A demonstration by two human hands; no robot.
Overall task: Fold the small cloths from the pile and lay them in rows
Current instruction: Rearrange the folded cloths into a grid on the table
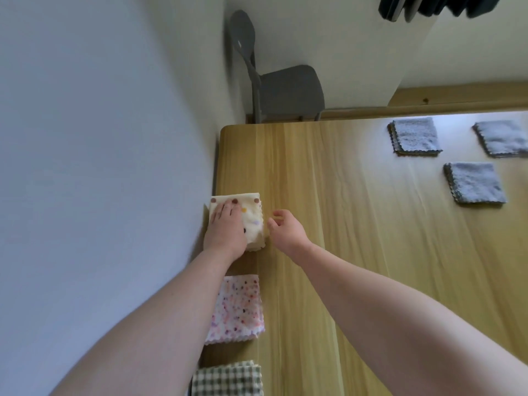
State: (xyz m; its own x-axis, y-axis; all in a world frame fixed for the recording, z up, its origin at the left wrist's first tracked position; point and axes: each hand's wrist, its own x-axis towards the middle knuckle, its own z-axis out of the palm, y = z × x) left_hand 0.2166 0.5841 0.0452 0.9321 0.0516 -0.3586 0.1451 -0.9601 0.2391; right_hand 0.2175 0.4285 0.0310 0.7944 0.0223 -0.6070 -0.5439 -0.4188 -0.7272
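**Cream dotted cloth held flat at table edge**

Cream dotted cloth (253,224), folded, lies on wooden table (343,224) at its left edge, next to the wall. L. hand (224,228) rests flat on it, fingers straight. R. hand (287,228) sits just beside cloth's right edge, fingers loosely curled, holding nothing; contact w/ cloth not clear. Same row, nearer the person: pink speckled cloth (238,308), then checked cloth (228,380). Three grey cloths (474,182) far right, apart from each other. Grey chair (288,92) beyond table.

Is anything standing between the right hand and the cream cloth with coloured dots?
Nothing visible does. Only the wooden table surface separates the right hand from the cream dotted folded cloth, which the left hand presses flat.
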